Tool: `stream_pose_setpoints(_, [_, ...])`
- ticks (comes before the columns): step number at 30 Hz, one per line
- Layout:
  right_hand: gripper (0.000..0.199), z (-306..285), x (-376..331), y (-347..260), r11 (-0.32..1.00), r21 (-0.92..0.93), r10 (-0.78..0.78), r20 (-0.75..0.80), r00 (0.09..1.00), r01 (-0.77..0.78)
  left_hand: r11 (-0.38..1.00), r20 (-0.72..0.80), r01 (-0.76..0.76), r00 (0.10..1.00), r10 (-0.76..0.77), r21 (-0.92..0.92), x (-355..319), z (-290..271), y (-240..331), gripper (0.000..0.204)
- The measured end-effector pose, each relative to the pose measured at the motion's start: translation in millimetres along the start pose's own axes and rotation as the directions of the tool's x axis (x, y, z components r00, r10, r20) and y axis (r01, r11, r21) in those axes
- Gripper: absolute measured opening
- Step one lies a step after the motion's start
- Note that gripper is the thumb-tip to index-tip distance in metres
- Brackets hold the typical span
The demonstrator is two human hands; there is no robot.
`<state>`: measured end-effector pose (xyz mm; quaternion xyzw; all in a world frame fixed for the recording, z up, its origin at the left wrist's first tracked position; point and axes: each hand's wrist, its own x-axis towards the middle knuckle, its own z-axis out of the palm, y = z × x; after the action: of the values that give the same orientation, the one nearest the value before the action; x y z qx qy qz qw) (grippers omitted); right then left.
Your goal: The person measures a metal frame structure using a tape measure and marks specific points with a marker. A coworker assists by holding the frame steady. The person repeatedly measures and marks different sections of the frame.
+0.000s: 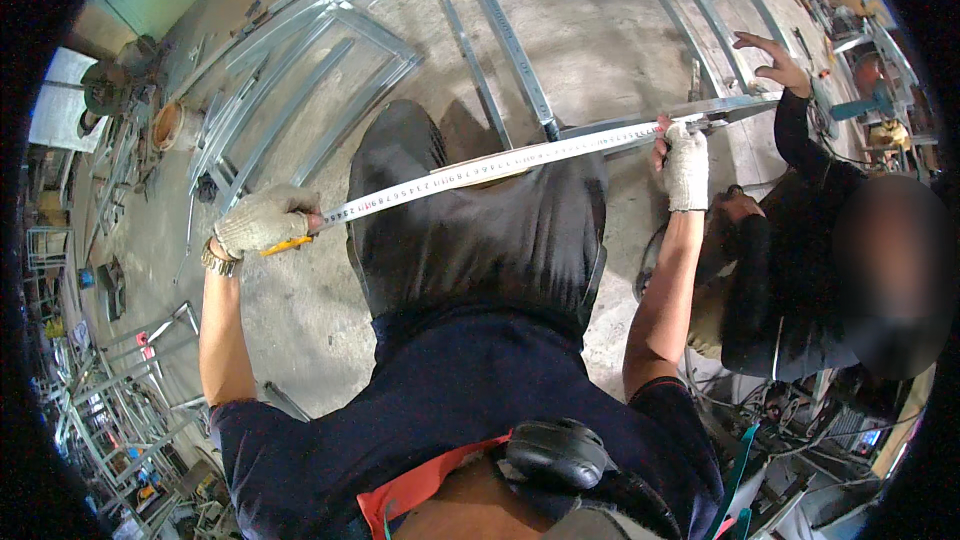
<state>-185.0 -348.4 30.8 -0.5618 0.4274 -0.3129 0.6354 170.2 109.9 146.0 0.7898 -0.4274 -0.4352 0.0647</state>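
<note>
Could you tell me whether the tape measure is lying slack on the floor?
No, the tape measure is stretched between the left hand and right hand, above the floor.

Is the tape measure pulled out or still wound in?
Pulled out. The white tape measure runs taut from the gloved left hand to the gloved right hand, which presses its end against a metal bar.

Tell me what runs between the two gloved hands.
In the head view, a white tape measure blade stretches from the left hand to the right hand.
</note>
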Motion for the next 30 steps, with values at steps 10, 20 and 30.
stream_pose_setpoints(10, [0.028, 11.8, -14.1, -0.4, 0.997, 0.036, 0.064, 0.043, 0.997, -0.066, 0.998, 0.035, 0.064, 0.997, -0.064, 0.004, -7.4, 6.6, -19.5, 0.036])
stream_pose_setpoints(20, [0.029, 22.4, -26.2, 6.5, 0.966, 0.223, 0.103, 0.123, 0.987, -0.129, 0.999, 0.01, 0.01, 1.0, -0.011, 0.038, 7.2, 11.0, 3.8, 0.041])
stream_pose_setpoints(30, [0.02, 46.0, -52.0, 8.5, 0.974, 0.172, 0.129, 0.107, 0.986, -0.146, 0.913, 0.097, -0.378, 0.925, 0.367, 0.156, 59.7, 23.5, 43.4, 0.037])
